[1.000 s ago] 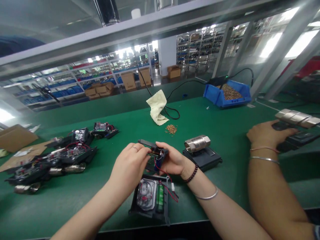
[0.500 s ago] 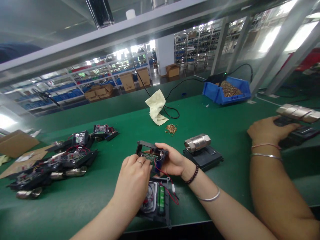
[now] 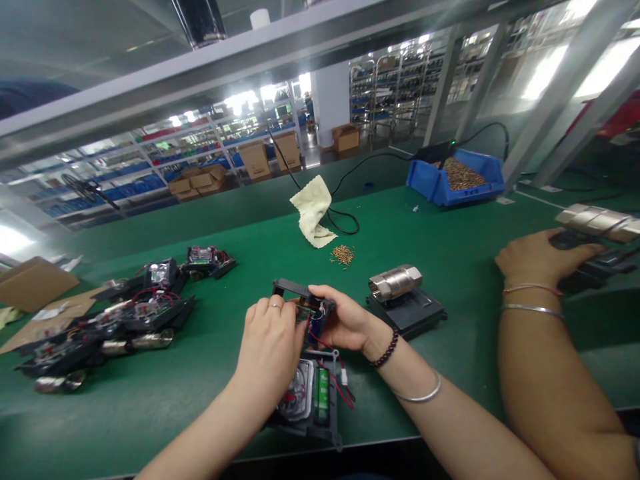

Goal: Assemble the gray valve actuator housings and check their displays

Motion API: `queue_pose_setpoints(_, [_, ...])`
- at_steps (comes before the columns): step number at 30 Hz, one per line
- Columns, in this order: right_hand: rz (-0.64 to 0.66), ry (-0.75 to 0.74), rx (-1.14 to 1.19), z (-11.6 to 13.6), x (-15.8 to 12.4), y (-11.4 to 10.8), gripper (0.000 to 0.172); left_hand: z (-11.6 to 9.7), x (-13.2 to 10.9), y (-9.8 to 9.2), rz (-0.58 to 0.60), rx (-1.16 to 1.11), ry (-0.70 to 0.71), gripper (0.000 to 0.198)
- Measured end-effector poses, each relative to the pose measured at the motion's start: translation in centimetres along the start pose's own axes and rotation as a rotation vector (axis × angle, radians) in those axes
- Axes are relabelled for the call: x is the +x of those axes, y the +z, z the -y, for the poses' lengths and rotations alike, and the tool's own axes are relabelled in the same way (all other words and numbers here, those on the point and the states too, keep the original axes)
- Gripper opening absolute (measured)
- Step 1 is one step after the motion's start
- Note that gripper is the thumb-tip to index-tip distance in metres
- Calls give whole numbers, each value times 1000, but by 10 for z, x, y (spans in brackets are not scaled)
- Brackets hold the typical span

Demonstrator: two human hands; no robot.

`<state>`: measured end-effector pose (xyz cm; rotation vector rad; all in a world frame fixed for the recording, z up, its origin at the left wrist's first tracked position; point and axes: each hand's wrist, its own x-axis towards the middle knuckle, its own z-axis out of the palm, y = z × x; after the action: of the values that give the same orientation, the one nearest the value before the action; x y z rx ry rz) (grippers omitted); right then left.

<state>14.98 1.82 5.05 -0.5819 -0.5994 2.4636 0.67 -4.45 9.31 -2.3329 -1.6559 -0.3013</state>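
My right hand (image 3: 346,319) grips the right end of a black plastic housing (image 3: 295,288), with red wires trailing from it. Over the housing's opening, the fingers of my left hand (image 3: 270,337) curl closed on a green circuit board (image 3: 303,313) inside; the fingertips are mostly hidden. Below both hands lies an opened black device (image 3: 327,433) with a clear round cover (image 3: 300,393) and a green battery (image 3: 323,390). A white connector (image 3: 344,377) hangs on the red wires beside it. Right of my right hand, a metal valve body (image 3: 395,283) sits on a dark casing (image 3: 407,317).
Several black assemblies with metal fittings (image 3: 150,303) crowd the left. Loose brass-coloured screws (image 3: 343,255) lie before a pale cloth (image 3: 315,213). A blue bin (image 3: 450,190) of screws stands back right. At far right, another person's hand (image 3: 535,260) holds a similar valve unit (image 3: 600,223).
My left hand has shifted slightly up and over the housing, covering more of the circuit board. My right hand keeps its hold in nearly the same place.
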Motion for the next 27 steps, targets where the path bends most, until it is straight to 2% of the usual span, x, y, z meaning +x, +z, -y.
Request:
queue_pose_setpoints(7, [-26, -7, 14, 1, -2, 7, 29, 0, 0, 1, 106, -17, 34, 21])
queue_pose_setpoints(9, [-34, 0, 10, 1, -2, 7, 32, 2, -5, -4, 78, -21, 51, 21])
queue_pose_setpoints(10, [-40, 2, 9, 2, -2, 7, 34, 2, -8, -7, 28, -25, 66, 21])
queue_pose_setpoints(12, [-54, 0, 8, 2, -2, 6, 36, -2, -15, -15, -71, -79, 176, 25])
queue_pose_setpoints(13, [-62, -4, 10, 2, -2, 6, 36, -5, -19, -19, -79, -130, 272, 29])
queue_pose_setpoints(15, [-74, -16, 14, 1, -1, 7, 36, -17, -22, -22, 15, -214, 475, 30])
queue_pose_setpoints(17, [-78, -26, 15, 1, 0, 7, 36, -30, -21, -21, 120, -197, 567, 17])
queue_pose_setpoints(19, [-74, -22, 5, 2, 0, 8, 35, -40, -14, -17, 94, -148, 500, 8])
queue_pose_setpoints(21, [-56, -7, -11, 2, 1, 7, 35, -44, -3, -17, 32, -215, 333, 12])
queue_pose_setpoints(24, [-20, 6, -33, 2, 2, 4, 34, -34, 10, -25, 74, -548, 91, 22])
queue_pose_setpoints(27, [7, 31, -57, 2, 4, 0, 35, -15, 13, -35, 210, -972, -13, 31])
